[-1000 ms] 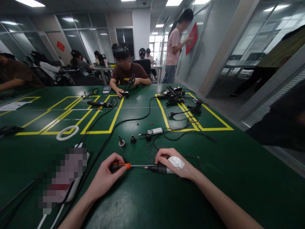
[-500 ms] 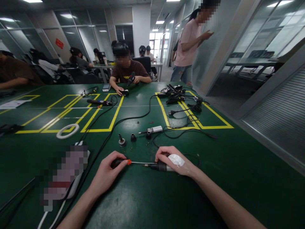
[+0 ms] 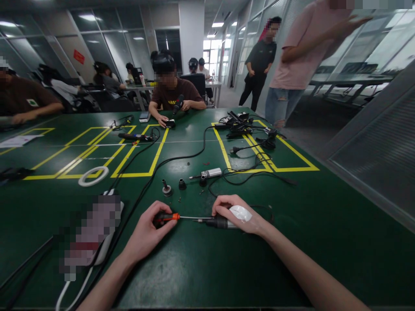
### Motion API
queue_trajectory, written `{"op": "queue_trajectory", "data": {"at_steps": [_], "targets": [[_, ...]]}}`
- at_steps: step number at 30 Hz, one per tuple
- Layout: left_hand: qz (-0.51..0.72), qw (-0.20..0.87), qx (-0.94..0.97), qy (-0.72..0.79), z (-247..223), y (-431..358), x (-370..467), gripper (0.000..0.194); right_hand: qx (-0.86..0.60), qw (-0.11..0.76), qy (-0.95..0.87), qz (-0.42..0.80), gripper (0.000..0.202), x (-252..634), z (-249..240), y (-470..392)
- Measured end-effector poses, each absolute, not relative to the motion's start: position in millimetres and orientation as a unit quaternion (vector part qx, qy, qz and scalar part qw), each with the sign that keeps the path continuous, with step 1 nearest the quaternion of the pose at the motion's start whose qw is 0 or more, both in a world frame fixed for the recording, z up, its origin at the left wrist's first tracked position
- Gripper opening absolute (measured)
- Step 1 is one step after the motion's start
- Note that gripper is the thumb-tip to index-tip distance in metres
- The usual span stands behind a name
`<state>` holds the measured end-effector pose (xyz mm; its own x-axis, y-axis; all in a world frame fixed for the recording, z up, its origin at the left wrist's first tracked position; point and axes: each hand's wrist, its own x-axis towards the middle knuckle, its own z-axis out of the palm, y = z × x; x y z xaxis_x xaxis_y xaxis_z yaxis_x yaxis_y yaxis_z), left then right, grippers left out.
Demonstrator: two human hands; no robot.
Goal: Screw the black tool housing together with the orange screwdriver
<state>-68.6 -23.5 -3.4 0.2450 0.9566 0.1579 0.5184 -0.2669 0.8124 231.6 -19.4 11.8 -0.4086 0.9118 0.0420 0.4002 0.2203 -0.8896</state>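
Note:
My left hand (image 3: 151,229) is closed round the orange-and-black handle of a screwdriver (image 3: 176,216). Its thin metal shaft points right, toward my other hand. My right hand (image 3: 238,211), with a white patch on its back, is curled over a black-and-silver cylindrical power tool (image 3: 218,222) whose narrow metal tip faces left. The screwdriver's far end meets the right fingertips and the tool's upper side; the exact contact is hidden. Beyond the hands are a dark part with a round metal base (image 3: 166,189), a small black collar (image 3: 182,185) and a silver cylindrical part (image 3: 210,173).
A white power strip (image 3: 106,242) lies at left, largely blurred out, with cables beside it. A white tape ring (image 3: 93,176) rests farther back. Tangled black cables and tools (image 3: 238,125) lie at back right. Across the table a person (image 3: 177,93) holds a drill.
My hands keep nearly the same grip and place; the view has shifted slightly. The person in pink has moved right and closer, and a person in black has come into view behind.

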Motion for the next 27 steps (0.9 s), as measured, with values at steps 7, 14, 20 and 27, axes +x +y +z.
{"op": "queue_trajectory", "data": {"at_steps": [7,14,20,27], "targets": [[0.345,0.303,0.734,0.501,-3.3,-22.3,-70.9,0.02,-0.455,0.291,-0.722,0.433,0.019,230.7,15.4,-20.3],[0.338,0.308,0.741,0.492,-2.9,-22.1,-69.6,0.022,-0.452,0.29,-0.716,0.445,0.02,230.6,17.4,-20.7],[0.33,0.308,0.743,0.494,0.4,-23.3,-67.0,0.023,-0.453,0.292,-0.715,0.444,0.019,230.6,17.2,-20.8],[0.357,0.327,0.728,0.486,1.5,-25.6,-68.9,0.015,-0.45,0.294,-0.717,0.444,0.02,231.3,15.3,-21.5]]}}
